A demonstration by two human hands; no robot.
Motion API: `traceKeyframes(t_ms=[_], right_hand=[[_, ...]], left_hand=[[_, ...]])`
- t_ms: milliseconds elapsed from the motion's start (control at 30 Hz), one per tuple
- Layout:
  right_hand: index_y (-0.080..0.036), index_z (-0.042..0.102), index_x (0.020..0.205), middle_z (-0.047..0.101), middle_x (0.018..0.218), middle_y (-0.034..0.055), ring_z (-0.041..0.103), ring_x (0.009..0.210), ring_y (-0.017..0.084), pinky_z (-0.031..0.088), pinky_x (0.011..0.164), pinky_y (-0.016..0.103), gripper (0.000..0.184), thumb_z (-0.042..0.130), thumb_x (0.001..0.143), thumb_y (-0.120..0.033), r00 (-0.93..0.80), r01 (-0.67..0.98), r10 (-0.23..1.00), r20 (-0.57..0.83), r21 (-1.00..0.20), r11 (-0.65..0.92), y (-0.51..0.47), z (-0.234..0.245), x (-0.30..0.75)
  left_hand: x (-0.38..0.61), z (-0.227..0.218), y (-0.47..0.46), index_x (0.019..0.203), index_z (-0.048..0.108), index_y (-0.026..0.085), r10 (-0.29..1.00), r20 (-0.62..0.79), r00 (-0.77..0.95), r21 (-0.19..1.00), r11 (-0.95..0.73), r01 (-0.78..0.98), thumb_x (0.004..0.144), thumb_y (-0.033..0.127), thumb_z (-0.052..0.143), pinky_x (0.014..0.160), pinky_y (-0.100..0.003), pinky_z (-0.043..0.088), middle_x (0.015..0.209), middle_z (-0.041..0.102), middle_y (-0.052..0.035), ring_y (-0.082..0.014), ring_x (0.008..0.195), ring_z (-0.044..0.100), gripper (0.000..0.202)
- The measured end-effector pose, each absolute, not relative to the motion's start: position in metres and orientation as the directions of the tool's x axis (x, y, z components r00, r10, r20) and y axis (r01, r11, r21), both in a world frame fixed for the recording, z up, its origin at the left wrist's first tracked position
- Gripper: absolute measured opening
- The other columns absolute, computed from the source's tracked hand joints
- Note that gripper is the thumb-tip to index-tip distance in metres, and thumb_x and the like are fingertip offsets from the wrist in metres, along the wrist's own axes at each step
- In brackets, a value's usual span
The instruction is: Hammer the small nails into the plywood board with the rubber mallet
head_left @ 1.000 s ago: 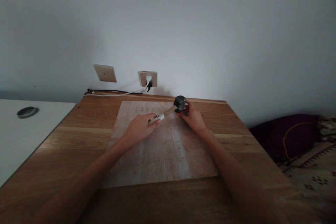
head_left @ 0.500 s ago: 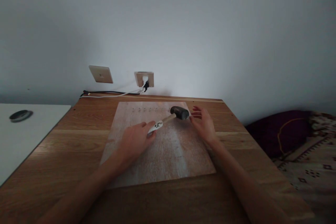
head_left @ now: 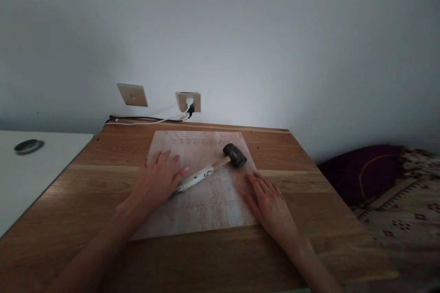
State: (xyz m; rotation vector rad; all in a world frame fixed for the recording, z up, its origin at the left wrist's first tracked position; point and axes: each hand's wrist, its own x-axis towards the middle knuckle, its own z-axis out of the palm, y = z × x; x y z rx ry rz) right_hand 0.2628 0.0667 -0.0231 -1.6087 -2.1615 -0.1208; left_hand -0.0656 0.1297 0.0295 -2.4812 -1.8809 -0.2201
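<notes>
A rubber mallet (head_left: 235, 155) with a black head and a white-wrapped handle lies slantwise across a pale, wood-patterned sheet (head_left: 209, 210). Its head points to the far right, its handle end toward my left wrist. My left hand (head_left: 158, 176) lies open over the sheet's left side, fingers spread, with the thumb close beside the handle; whether it touches is unclear. On the sheet's right edge rests my right hand (head_left: 266, 194), open and flat, just nearer to me than the mallet's head. A row of small ring-like marks (head_left: 202, 140) runs along the sheet's far edge.
The wooden table (head_left: 223, 261) meets the wall, where a socket (head_left: 188, 102) holds plugs with cables (head_left: 147, 121). A second wall plate (head_left: 132, 94) is to its left. At left, a white surface (head_left: 44, 165) bears a dark round object (head_left: 29, 146). Patterned fabric (head_left: 405, 219) lies at right.
My left hand has let go of the mallet's handle and moved left, fingers spreading. The mallet now lies on the sheet. My right hand has come nearer and flattened onto the sheet.
</notes>
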Motion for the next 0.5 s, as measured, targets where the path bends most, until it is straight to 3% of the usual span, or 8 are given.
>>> traceKeyframes(t_ms=[200,367,500], right_hand=[[-0.018,0.067,0.128,0.077,0.126,0.0173,0.068,0.125,0.037,0.049,0.106,0.058,0.04,0.043,0.111,-0.045,-0.194,0.962,0.89,0.412,-0.096,0.255,0.062,-0.02,0.274],[-0.02,0.069,0.12,0.079,0.119,0.0161,0.07,0.119,0.038,0.051,0.1,0.057,0.039,0.041,0.11,-0.046,-0.085,0.99,0.893,0.441,-0.064,0.126,0.05,-0.024,0.316],[-0.02,0.068,0.115,0.079,0.115,0.0159,0.074,0.107,0.037,0.056,0.09,0.053,0.042,0.039,0.109,-0.05,0.055,0.998,0.894,0.444,-0.061,-0.031,0.038,-0.03,0.363]], left_hand=[[-0.059,0.026,0.122,0.131,0.068,0.019,0.963,0.024,0.269,0.039,-0.27,0.962,0.11,0.044,0.036,0.102,-0.053,0.05,0.143,0.065,-0.0185,-0.0367,0.13,0.06,0.046],[-0.018,0.025,0.111,0.135,0.067,0.017,0.919,0.057,0.39,0.155,-0.394,0.906,0.11,0.047,0.038,0.105,-0.061,0.049,0.147,0.064,-0.0213,-0.0401,0.136,0.057,0.048],[0.021,0.019,0.103,0.145,0.061,0.016,0.847,0.041,0.53,0.254,-0.521,0.815,0.11,0.053,0.035,0.115,-0.069,0.041,0.163,0.048,-0.0231,-0.042,0.15,0.046,0.057]])
